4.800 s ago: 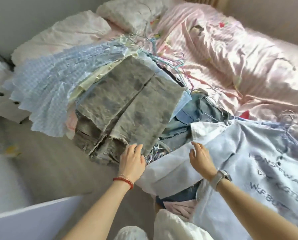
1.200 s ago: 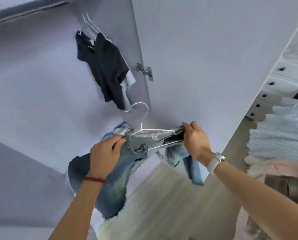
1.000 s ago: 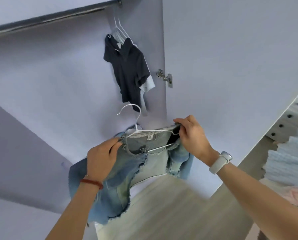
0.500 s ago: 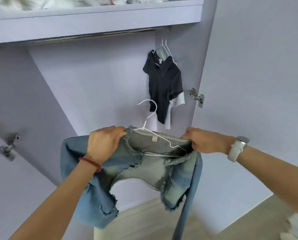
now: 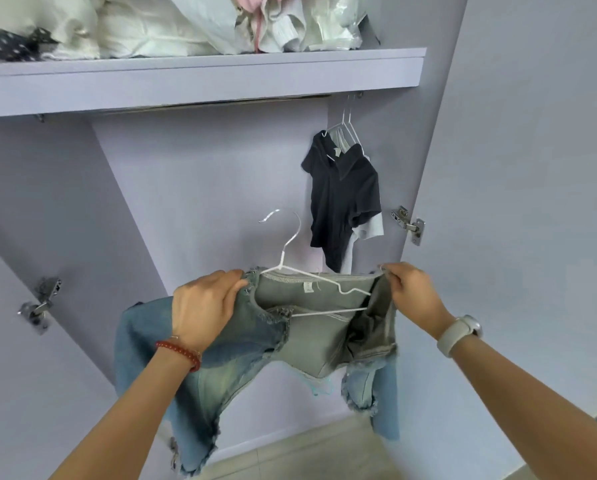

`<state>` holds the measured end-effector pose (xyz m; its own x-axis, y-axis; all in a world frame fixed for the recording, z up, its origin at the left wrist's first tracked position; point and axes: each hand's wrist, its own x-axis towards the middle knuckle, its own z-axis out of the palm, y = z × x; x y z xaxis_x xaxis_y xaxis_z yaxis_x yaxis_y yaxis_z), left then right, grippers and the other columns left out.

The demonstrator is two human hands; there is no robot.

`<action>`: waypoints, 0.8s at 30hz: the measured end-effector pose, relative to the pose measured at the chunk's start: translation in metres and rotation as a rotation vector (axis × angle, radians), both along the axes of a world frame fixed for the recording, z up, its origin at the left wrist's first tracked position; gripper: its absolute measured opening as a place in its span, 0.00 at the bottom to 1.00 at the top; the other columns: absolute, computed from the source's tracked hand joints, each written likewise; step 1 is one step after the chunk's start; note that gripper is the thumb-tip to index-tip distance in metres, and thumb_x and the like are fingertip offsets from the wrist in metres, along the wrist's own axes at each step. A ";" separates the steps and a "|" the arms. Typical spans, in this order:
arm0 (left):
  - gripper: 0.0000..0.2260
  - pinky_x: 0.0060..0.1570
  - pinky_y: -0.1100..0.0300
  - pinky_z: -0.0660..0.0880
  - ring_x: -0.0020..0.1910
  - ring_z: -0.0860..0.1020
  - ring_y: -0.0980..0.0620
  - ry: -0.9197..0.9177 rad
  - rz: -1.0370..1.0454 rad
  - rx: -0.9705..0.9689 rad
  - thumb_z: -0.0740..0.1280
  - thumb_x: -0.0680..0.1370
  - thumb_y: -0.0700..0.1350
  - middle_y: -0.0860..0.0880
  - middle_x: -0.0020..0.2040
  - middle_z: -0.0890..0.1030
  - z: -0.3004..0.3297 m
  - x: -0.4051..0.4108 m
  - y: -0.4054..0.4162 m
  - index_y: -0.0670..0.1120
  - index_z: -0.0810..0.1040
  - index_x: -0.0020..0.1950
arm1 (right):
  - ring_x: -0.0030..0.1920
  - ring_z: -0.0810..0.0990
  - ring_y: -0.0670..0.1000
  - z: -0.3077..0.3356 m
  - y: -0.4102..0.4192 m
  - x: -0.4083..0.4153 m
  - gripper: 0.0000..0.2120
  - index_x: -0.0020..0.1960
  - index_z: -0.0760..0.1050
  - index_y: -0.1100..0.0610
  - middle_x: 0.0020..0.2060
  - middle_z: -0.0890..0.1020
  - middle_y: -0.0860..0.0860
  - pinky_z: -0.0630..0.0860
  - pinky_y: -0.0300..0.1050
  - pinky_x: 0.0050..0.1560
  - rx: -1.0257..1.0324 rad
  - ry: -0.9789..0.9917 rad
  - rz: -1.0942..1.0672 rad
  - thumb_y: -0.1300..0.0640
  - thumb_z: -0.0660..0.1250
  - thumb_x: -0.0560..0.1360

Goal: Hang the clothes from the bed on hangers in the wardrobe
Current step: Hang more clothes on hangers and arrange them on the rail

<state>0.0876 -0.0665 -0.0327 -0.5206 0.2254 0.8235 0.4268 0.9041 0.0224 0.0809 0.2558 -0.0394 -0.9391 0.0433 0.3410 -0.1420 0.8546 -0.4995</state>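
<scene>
Both hands hold a frayed denim jacket [image 5: 255, 344] up in front of the open wardrobe [image 5: 193, 202], the left hand [image 5: 205, 306] gripping its left shoulder and the right hand [image 5: 411, 292] pinching the right one. A white wire hanger [image 5: 311, 282] sits inside the collar (hook free, well below the rail [image 5: 214, 103]). A dark shirt [image 5: 342, 199] hangs from the rail's right end, beneath a shelf [image 5: 200, 76] of bundled laundry.
</scene>
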 end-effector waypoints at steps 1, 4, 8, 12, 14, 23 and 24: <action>0.26 0.20 0.64 0.68 0.23 0.76 0.49 0.000 -0.002 -0.018 0.49 0.81 0.55 0.50 0.28 0.79 0.000 -0.001 -0.001 0.45 0.82 0.40 | 0.52 0.78 0.64 0.007 0.001 -0.004 0.11 0.54 0.78 0.65 0.52 0.81 0.63 0.73 0.50 0.54 0.025 0.012 0.017 0.67 0.58 0.76; 0.26 0.19 0.64 0.68 0.22 0.75 0.49 -0.004 0.022 -0.007 0.48 0.81 0.55 0.49 0.27 0.78 -0.002 -0.001 0.000 0.44 0.81 0.40 | 0.53 0.78 0.64 0.019 -0.004 -0.011 0.13 0.58 0.76 0.61 0.54 0.81 0.61 0.74 0.54 0.55 0.069 0.042 0.017 0.65 0.57 0.77; 0.26 0.20 0.64 0.68 0.22 0.76 0.51 0.006 0.014 0.027 0.48 0.81 0.55 0.49 0.27 0.79 -0.004 0.002 -0.003 0.44 0.82 0.41 | 0.50 0.78 0.65 0.026 -0.007 -0.014 0.14 0.59 0.74 0.58 0.51 0.81 0.60 0.74 0.54 0.49 0.150 0.104 -0.061 0.64 0.55 0.77; 0.24 0.20 0.64 0.68 0.22 0.75 0.48 0.028 0.084 0.086 0.51 0.81 0.53 0.48 0.28 0.79 0.004 -0.001 -0.010 0.43 0.82 0.43 | 0.47 0.78 0.60 0.026 -0.006 -0.013 0.16 0.59 0.72 0.57 0.49 0.80 0.56 0.71 0.49 0.40 0.411 0.171 -0.014 0.66 0.57 0.74; 0.24 0.20 0.63 0.68 0.21 0.74 0.47 0.036 0.115 0.086 0.50 0.81 0.53 0.47 0.28 0.79 0.010 -0.003 -0.013 0.43 0.82 0.43 | 0.47 0.78 0.58 0.020 -0.005 -0.013 0.17 0.61 0.69 0.56 0.51 0.79 0.54 0.69 0.47 0.37 0.533 0.115 0.059 0.65 0.57 0.73; 0.28 0.19 0.65 0.66 0.21 0.74 0.51 -0.082 0.005 -0.157 0.46 0.81 0.56 0.51 0.24 0.75 0.008 -0.001 -0.016 0.47 0.81 0.37 | 0.48 0.79 0.62 0.027 -0.009 -0.032 0.16 0.61 0.69 0.56 0.56 0.77 0.57 0.72 0.51 0.43 0.497 -0.013 0.086 0.65 0.55 0.75; 0.28 0.19 0.65 0.65 0.21 0.74 0.50 -0.103 0.028 -0.115 0.46 0.81 0.56 0.51 0.24 0.75 0.005 0.000 -0.015 0.47 0.81 0.37 | 0.48 0.79 0.63 0.028 -0.018 -0.031 0.14 0.59 0.71 0.59 0.54 0.78 0.60 0.72 0.51 0.46 0.320 0.037 0.060 0.65 0.55 0.76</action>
<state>0.0881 -0.0811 -0.0280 -0.6081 0.2997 0.7351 0.4024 0.9146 -0.0401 0.0498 0.2374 -0.0116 -0.9236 -0.1265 0.3620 -0.2096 0.9570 -0.2004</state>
